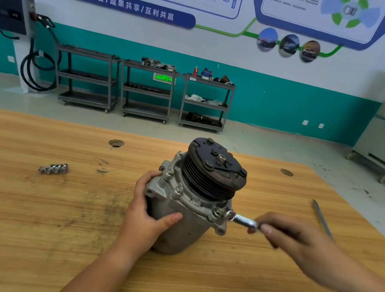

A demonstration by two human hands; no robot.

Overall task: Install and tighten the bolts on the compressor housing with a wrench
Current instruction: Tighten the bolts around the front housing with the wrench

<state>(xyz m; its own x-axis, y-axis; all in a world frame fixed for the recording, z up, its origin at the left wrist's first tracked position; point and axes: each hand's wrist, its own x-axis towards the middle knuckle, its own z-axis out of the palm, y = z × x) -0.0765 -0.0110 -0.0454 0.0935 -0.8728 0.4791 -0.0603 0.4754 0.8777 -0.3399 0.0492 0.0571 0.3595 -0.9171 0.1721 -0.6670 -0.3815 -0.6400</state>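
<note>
1. Head view, the brace: your left hand (148, 212) wraps the compressor housing (182, 222), thumb laid across its front and fingers curled round the far side. This looks meant to hold the unit against the turning force.
2. Head view, the tool: your right hand (297, 240), slightly blurred, pinches the handle of the wrench (242, 220). The wrench head meets a flange bolt (218, 211) on the near right edge; whether it is fully seated cannot be told.
3. Head view, the position: the housing stands near the middle of the wooden workbench (23, 220). It leans so that the pulley (217, 165) points up and away, which likely brings the flange bolts within reach.
4. Head view, the surfaces: the housing is dull grey cast metal, rounded, with lugs at the flange. The pulley is dark and grooved under a flat round plate. The wrench gleams like polished steel.
5. Head view, the rest: spare bolts (53, 168) lie clustered well to the left, and a slim metal rod (322, 218) lies well to the right. The bench grain is scuffed with dark smears.
</note>
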